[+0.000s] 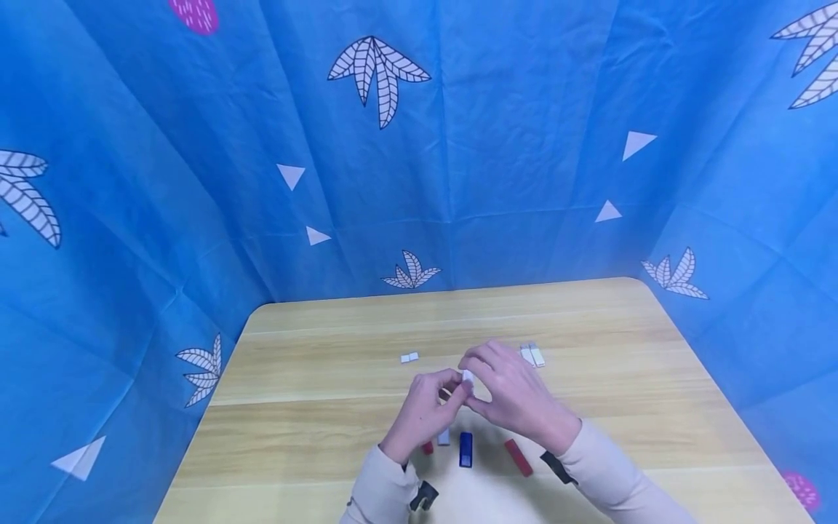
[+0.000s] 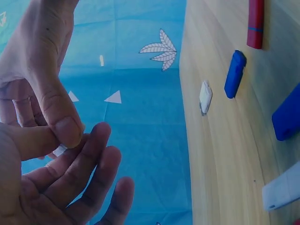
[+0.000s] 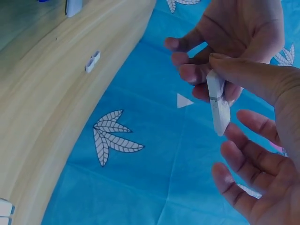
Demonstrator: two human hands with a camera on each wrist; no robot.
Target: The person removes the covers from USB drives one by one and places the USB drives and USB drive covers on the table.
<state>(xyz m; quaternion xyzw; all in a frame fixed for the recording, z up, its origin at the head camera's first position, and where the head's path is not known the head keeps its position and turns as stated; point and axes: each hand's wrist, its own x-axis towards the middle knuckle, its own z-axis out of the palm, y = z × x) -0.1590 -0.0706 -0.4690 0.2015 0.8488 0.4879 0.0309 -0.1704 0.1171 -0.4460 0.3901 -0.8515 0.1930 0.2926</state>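
A white USB stick [image 1: 468, 377], with a seam across it in the right wrist view, is held up between both hands above the table. My left hand [image 1: 425, 407] pinches it between thumb and fingers. My right hand [image 1: 520, 397] grips it too; in the right wrist view the right thumb [image 3: 243, 70] lies at its upper end and the index fingertip [image 3: 233, 132] at its lower end. The other right fingers are loosely bent, apart from it. In the left wrist view the hands hide most of the stick.
On the wooden table [image 1: 294, 407], two white sticks with grey ends [image 1: 533, 355] lie behind the right hand. Two small white caps [image 1: 409, 357] lie farther left. Nearer are a blue stick [image 1: 465, 450], a pale grey stick [image 1: 444, 437] and a red stick [image 1: 519, 457]. A blue curtain [image 1: 511, 145] hangs behind.
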